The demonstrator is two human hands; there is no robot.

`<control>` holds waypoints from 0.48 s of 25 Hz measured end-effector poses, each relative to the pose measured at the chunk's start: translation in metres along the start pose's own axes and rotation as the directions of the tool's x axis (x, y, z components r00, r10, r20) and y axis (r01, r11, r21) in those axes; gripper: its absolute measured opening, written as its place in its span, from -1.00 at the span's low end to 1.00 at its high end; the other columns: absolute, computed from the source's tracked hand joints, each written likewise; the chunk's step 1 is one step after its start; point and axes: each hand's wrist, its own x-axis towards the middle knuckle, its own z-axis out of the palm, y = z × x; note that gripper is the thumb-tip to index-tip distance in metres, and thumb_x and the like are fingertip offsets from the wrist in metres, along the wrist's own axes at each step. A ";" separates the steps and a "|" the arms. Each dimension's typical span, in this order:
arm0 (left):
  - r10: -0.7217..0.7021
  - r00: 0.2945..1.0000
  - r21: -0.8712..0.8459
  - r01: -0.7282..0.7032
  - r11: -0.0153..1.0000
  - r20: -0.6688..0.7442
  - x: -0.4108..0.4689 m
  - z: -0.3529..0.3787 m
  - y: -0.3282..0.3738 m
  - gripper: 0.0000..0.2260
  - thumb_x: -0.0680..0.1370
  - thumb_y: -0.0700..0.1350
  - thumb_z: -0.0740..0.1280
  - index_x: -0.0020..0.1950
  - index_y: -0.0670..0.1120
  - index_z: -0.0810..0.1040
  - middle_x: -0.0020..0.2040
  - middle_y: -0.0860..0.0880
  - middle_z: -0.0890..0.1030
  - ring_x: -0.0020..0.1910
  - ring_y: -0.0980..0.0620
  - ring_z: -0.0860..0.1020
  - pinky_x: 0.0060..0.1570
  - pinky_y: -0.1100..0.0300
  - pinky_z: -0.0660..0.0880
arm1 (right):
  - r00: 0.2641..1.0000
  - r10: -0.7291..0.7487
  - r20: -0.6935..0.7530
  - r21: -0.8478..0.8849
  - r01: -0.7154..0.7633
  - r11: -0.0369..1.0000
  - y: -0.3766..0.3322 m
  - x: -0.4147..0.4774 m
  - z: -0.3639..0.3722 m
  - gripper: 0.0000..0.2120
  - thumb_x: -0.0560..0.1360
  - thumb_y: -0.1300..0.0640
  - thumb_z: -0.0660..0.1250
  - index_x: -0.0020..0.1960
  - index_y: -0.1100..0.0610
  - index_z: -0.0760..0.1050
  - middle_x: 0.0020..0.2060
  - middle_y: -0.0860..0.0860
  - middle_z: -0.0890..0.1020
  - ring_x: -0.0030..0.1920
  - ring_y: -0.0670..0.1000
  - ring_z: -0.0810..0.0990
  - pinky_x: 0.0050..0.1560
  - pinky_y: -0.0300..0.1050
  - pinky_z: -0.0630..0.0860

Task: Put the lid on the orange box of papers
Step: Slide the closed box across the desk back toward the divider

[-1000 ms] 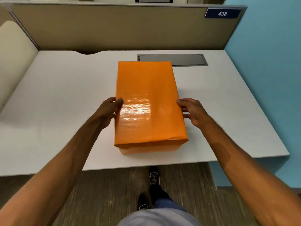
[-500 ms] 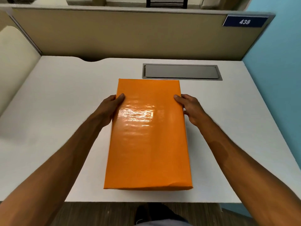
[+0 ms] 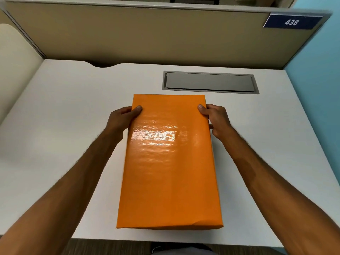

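A glossy orange lid (image 3: pixel 170 162) covers the orange box in the middle of the white desk (image 3: pixel 64 126); only its top face shows, and the box and papers beneath are hidden. My left hand (image 3: pixel 122 119) grips the lid's left edge near the far end, thumb on top. My right hand (image 3: pixel 215 120) grips the right edge opposite, thumb on top as well. The lid's near edge lies close to the desk's front edge.
A grey recessed cable hatch (image 3: pixel 210 82) sits just beyond the box. A beige partition (image 3: pixel 147 34) with a blue "438" sign (image 3: pixel 292 22) closes the back, a blue wall (image 3: pixel 320 70) the right. A cream panel (image 3: pixel 16 61) stands at the left.
Both hands have slid further along the lid's sides towards its far end. The camera has moved in over the desk, so the box's front wall is no longer seen.
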 end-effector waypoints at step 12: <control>-0.040 0.999 -0.072 0.042 0.997 0.031 -0.001 0.006 0.000 -0.67 0.50 0.07 0.42 0.17 -0.08 0.60 0.02 0.00 0.65 -0.02 0.02 0.61 0.07 0.02 0.48 | 0.999 0.048 -0.020 -0.083 -0.050 0.995 -0.001 0.003 0.003 -0.68 0.57 -0.03 0.32 0.23 0.15 0.53 0.10 0.05 0.63 0.04 0.08 0.60 0.01 0.06 0.49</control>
